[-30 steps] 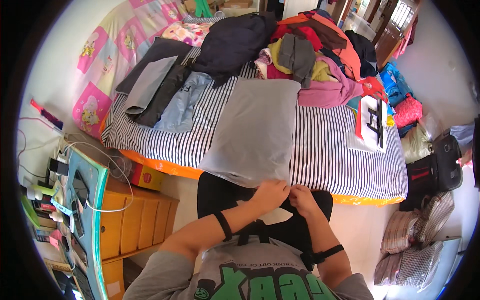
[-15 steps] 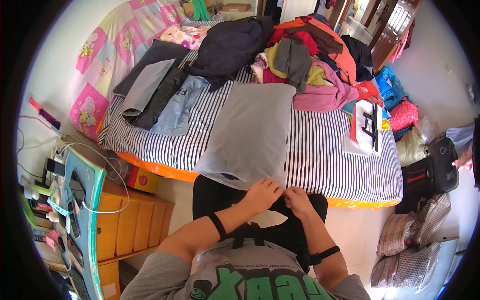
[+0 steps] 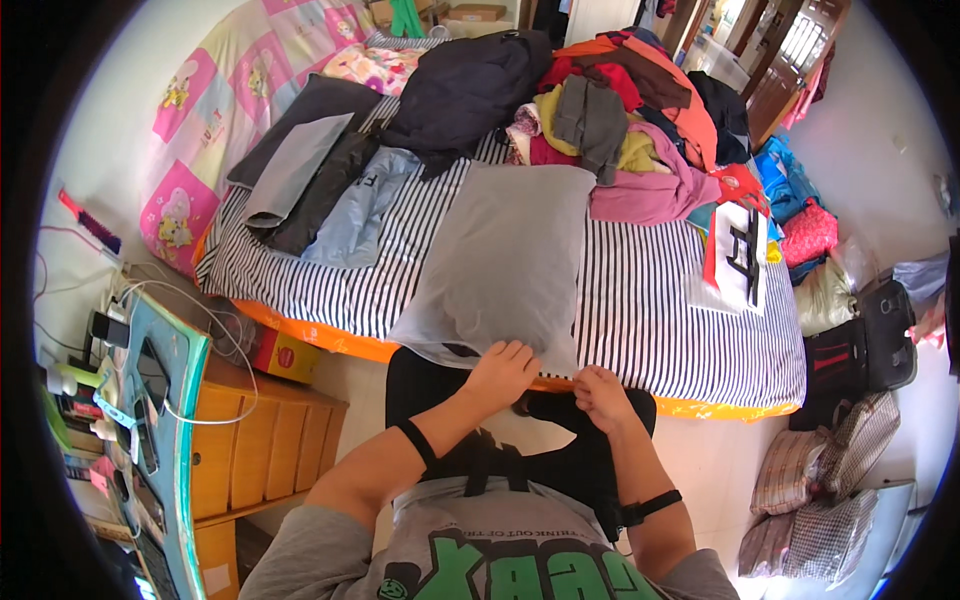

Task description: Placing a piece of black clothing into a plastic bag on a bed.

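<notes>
A frosted grey plastic bag (image 3: 505, 250) lies flat on the bed's front edge with its opening toward me. Something dark shows just inside the near left part of that opening. My left hand (image 3: 503, 376) is closed on the bag's near edge, right of its middle, with the fingertips on top. At the near right corner, my right hand (image 3: 602, 398) pinches the bag's edge between thumb and fingers. Both hands sit above my dark-trousered knees.
A striped bed sheet (image 3: 650, 300) lies under the bag. Folded packaged garments (image 3: 365, 210) lie left, a dark jacket (image 3: 470, 85) and heaped clothes (image 3: 640, 130) behind. At right is a white printed bag (image 3: 738, 258). A desk (image 3: 165, 350) stands left, checked bags (image 3: 830, 480) lie right.
My left hand has slid left along the bag's near edge, away from my right hand. The right hand stays at the corner, slightly farther right.
</notes>
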{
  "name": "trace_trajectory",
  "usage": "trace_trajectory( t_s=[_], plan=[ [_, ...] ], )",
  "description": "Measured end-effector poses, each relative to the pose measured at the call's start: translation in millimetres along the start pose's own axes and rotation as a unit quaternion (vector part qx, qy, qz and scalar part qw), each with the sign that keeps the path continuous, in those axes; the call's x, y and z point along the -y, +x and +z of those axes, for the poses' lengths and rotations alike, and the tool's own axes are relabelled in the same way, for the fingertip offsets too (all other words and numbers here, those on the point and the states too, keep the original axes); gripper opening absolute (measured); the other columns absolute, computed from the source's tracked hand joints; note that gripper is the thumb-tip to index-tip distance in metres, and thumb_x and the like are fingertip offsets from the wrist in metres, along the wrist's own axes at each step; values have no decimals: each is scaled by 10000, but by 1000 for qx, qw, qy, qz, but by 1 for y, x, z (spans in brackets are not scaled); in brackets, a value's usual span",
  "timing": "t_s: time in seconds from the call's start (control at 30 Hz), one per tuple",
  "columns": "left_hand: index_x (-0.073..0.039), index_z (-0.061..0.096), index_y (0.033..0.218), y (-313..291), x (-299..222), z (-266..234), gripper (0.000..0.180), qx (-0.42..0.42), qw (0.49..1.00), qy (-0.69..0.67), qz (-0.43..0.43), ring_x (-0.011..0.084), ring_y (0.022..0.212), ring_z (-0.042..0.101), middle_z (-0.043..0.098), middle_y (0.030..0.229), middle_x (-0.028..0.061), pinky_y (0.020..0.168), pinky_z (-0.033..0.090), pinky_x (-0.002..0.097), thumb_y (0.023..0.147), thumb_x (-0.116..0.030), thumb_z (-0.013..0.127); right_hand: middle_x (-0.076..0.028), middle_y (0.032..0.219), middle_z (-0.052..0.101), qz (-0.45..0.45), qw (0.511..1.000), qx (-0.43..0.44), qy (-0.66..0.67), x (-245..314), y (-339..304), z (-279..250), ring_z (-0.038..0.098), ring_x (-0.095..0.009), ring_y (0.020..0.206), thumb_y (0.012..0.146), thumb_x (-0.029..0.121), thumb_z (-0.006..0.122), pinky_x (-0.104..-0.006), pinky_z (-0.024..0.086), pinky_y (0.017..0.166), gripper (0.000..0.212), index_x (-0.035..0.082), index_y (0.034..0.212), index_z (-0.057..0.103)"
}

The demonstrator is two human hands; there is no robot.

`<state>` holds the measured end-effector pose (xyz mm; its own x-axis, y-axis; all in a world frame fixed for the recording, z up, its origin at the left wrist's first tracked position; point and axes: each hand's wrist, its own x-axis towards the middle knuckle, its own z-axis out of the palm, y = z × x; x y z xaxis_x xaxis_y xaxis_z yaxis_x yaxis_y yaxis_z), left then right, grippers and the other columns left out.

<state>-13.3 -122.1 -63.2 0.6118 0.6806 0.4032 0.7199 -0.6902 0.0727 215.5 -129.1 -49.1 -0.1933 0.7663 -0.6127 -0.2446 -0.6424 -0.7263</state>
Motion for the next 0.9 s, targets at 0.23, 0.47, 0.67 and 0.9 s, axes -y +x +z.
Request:
trace_trajectory(
  t_s=[0.23, 0.47, 0.67, 0.9],
  plan=[
    [-67, 579, 874, -1, -3, 3, 216, -26, 999, -4, 31, 251, 865, 526, 526, 875, 77, 753, 416, 351, 696, -175, 637, 0, 713, 506, 43, 993, -107, -12, 7, -11, 30, 436, -88, 585, 951, 200, 607, -210, 308, 492, 144, 87, 885, 549],
    [-72, 576, 858, -5, 0, -1, 150, -16, 1000, 24, 6, 247, 844, 523, 521, 852, 78, 748, 411, 350, 748, -175, 578, -1, 744, 552, -12, 997, -23, -77, -21, 11, 16, 492, -79, 634, 937, 176, 637, -207, 364, 532, 105, 91, 907, 582],
    [-63, 560, 862, 2, 11, -18, 166, -41, 998, 41, 10, 247, 824, 531, 505, 839, 72, 753, 422, 359, 743, -175, 591, -6, 748, 581, -50, 999, 0, -23, 2, 4, 14, 497, -79, 628, 918, 113, 631, -213, 371, 534, 49, 76, 904, 602],
    [-65, 562, 867, 5, 12, -24, 147, -34, 999, 31, -12, 240, 813, 554, 510, 846, 72, 723, 442, 364, 762, -163, 589, -12, 732, 587, -70, 996, 49, 25, 12, 4, 14, 518, -88, 640, 924, 115, 626, -217, 379, 549, 90, 58, 856, 614]
  ],
)
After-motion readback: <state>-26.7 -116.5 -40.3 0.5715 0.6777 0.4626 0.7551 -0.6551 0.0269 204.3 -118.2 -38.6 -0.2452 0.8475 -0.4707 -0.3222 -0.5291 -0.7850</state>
